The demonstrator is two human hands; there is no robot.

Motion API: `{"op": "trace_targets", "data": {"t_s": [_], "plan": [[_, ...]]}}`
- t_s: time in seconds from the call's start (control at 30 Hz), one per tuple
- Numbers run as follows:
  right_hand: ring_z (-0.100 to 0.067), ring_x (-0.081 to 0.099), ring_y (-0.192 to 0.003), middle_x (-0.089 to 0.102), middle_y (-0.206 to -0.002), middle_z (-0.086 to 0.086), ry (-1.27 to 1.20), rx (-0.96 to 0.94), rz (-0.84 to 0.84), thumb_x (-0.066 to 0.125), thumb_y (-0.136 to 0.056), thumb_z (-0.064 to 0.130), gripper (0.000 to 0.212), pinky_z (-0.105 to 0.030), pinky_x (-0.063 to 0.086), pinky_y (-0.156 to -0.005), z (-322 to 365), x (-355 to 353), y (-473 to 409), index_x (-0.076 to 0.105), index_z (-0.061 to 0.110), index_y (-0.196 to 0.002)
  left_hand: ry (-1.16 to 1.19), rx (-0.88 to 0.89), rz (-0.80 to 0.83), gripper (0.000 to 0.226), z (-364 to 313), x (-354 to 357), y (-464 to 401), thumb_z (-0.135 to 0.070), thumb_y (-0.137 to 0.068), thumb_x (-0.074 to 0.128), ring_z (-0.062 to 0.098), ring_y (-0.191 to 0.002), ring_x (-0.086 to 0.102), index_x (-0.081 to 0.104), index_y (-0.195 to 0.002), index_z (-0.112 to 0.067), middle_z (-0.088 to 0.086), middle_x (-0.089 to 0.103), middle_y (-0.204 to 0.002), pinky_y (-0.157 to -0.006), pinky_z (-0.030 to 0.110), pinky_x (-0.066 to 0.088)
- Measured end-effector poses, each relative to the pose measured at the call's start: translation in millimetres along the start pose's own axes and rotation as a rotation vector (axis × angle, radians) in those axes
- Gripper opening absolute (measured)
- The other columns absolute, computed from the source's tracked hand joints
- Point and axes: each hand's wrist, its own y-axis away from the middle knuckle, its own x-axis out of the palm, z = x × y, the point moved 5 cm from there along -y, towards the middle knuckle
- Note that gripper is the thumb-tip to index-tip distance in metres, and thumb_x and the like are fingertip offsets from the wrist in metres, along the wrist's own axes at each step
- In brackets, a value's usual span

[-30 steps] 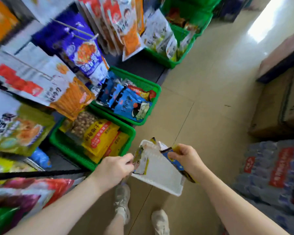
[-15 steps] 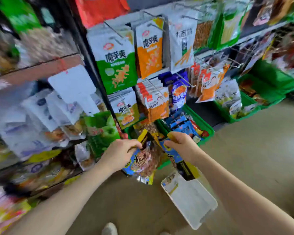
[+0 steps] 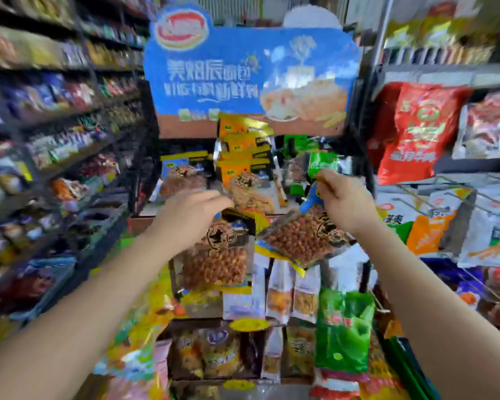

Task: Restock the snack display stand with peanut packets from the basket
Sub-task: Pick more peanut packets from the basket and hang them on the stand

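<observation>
Grips two peanut packets, one per hand: left hand with its grip clamped on the top edge of a dark-topped packet, right hand with its grip clamped on the top corner of a blue-topped packet. Holds both hanging in front of the display stand, level with its upper tier, just below the orange packets already stacked there.

Faces the stand head-on now, where half a second ago looked at hanging racks to the stand's right with the same two packets in hand, and a second ago looked down at the white basket on the floor. Shows no basket now. Reads as the carry done and the placing about to begin: likely needs each packet matched to its own row, the blue-topped one perhaps to the blue row at the stand's upper left. Cannot tell whether the right fingers also touch the green packets just behind them.

Offers crowded tiers below the hands, with white pouches and a green bag lower on the stand. Sits in a narrow shop aisle: blurred shelving left of the stand, a red bag and more hanging snacks to its right. Shows heavy motion blur throughout.
</observation>
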Motion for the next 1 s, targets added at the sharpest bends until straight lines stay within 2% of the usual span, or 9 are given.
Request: {"op": "trace_targets", "data": {"t_s": [0.17,0.27,0.37,0.53,0.63,0.73,0.83,0.9,1.0], "plan": [[-0.044,0.062,-0.076,0.066,-0.081,-0.026,0.099,-0.109,-0.103,0.034,-0.082,0.029,0.035,-0.047,0.049,-0.061,48,31,-79,0.058,0.005,-0.094,-0.094,-0.14,-0.127,0.046,119,-29,-44,0.013,-0.079,0.051,0.031,-0.1,0.059,0.061,-0.116,-0.012,0.012,0.067,-0.107,-0.078,0.041,0.046],[-0.044,0.061,-0.065,0.065,-0.069,-0.026,0.121,-0.208,-0.155,0.039,-0.082,0.024,0.027,-0.044,0.045,-0.056,64,39,-120,0.058,0.005,-0.08,-0.149,-0.206,-0.12,0.049,175,-24,-81,0.008,-0.084,0.046,0.027,-0.112,0.053,0.052,-0.127,-0.015,0.009,0.062,-0.119,-0.083,0.039,0.043],[-0.037,0.06,-0.058,0.065,-0.061,-0.018,0.105,-0.336,-0.187,0.039,-0.081,0.025,0.031,-0.034,0.034,-0.052,80,51,-153,0.065,0.008,-0.084,-0.183,-0.217,-0.088,0.048,218,3,-122,0.006,-0.086,0.044,0.026,-0.114,0.052,0.05,-0.128,-0.016,0.007,0.061,-0.121,-0.083,0.038,0.043],[-0.033,0.057,-0.051,0.06,-0.052,-0.011,0.089,-0.504,-0.045,0.047,-0.081,0.017,0.019,-0.026,0.025,-0.055,107,110,-203,0.065,0.012,-0.087,-0.143,-0.252,0.054,0.05,262,73,-158,-0.002,-0.089,0.048,0.028,-0.12,0.048,0.04,-0.136,-0.016,0.008,0.053,-0.133,-0.093,0.041,0.042],[-0.033,0.062,-0.076,0.069,-0.077,-0.013,0.135,-0.606,0.163,0.049,-0.083,0.011,0.017,-0.034,0.03,-0.067,134,167,-218,0.062,0.013,-0.094,-0.125,-0.238,0.009,0.046,280,85,-158,-0.014,-0.091,0.051,0.028,-0.126,0.043,0.041,-0.136,-0.015,0.007,0.048,-0.137,-0.1,0.043,0.037],[-0.033,0.059,-0.088,0.067,-0.092,-0.013,0.152,-0.598,0.37,0.048,-0.084,0.007,0.01,-0.037,0.033,-0.078,153,225,-225,0.051,0.016,-0.086,-0.107,-0.217,-0.003,0.035,284,74,-144,-0.016,-0.095,0.043,0.027,-0.121,0.048,0.05,-0.129,-0.013,0.007,0.053,-0.13,-0.094,0.04,0.041],[-0.027,0.057,-0.107,0.062,-0.115,-0.008,0.305,-0.567,0.441,0.049,-0.084,0.009,0.031,-0.037,0.034,-0.092,158,269,-229,0.054,0.015,-0.114,-0.073,-0.225,-0.052,0.033,284,53,-125,-0.022,-0.097,0.038,0.02,-0.11,0.055,0.05,-0.128,-0.018,0.001,0.058,-0.123,-0.073,0.033,0.045],[-0.027,0.049,-0.121,0.051,-0.135,-0.009,0.346,-0.547,0.423,0.05,-0.086,0.008,0.038,-0.041,0.033,-0.099,161,286,-226,0.053,0.017,-0.122,-0.073,-0.223,-0.07,0.032,279,40,-111,-0.023,-0.097,0.036,0.02,-0.096,0.06,0.05,-0.126,-0.02,0.0,0.061,-0.115,-0.06,0.029,0.041],[-0.039,0.056,-0.112,0.058,-0.126,-0.017,0.259,-0.485,0.242,0.063,-0.075,0.002,0.044,-0.049,0.045,-0.091,165,276,-208,0.058,0.009,-0.119,-0.058,-0.174,-0.021,0.031,262,33,-89,-0.024,-0.097,0.036,0.023,-0.092,0.061,0.052,-0.123,-0.022,0.001,0.064,-0.11,-0.059,0.031,0.044]]}}
